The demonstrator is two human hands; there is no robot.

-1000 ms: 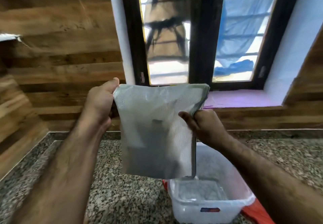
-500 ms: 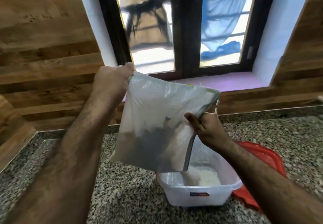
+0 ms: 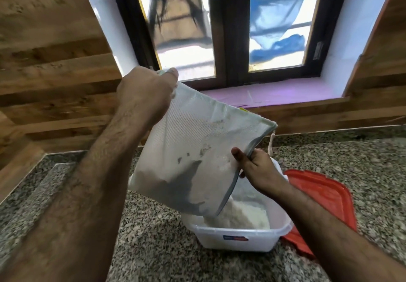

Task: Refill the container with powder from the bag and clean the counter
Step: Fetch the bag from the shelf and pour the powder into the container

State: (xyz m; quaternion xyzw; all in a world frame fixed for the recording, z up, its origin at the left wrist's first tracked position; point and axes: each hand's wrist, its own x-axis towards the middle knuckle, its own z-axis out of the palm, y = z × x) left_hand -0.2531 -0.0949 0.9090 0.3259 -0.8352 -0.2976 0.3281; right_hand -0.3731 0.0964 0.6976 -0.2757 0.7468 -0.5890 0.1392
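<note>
A: What is the bag (image 3: 193,149) made of?
B: Translucent white plastic with a fine woven-looking grid, matt, and a smooth grey strip along its edge.
A: And the container (image 3: 239,237)?
B: Smooth, milky plastic, slightly glossy, holding soft white powder (image 3: 241,214). The lid (image 3: 325,202) beside it is glossy red plastic.
A: The desk (image 3: 153,248)?
B: Polished speckled granite, grey and black. The wall panels (image 3: 50,62) look like varnished wood grain; the window frame (image 3: 230,29) is dark and smooth.

Left hand (image 3: 145,92) and right hand (image 3: 259,171) hold a tilted bag (image 3: 197,149) above an open container (image 3: 241,235); white powder (image 3: 239,213) lies inside. Red lid (image 3: 325,204) rests on granite surface (image 3: 153,248).
</note>
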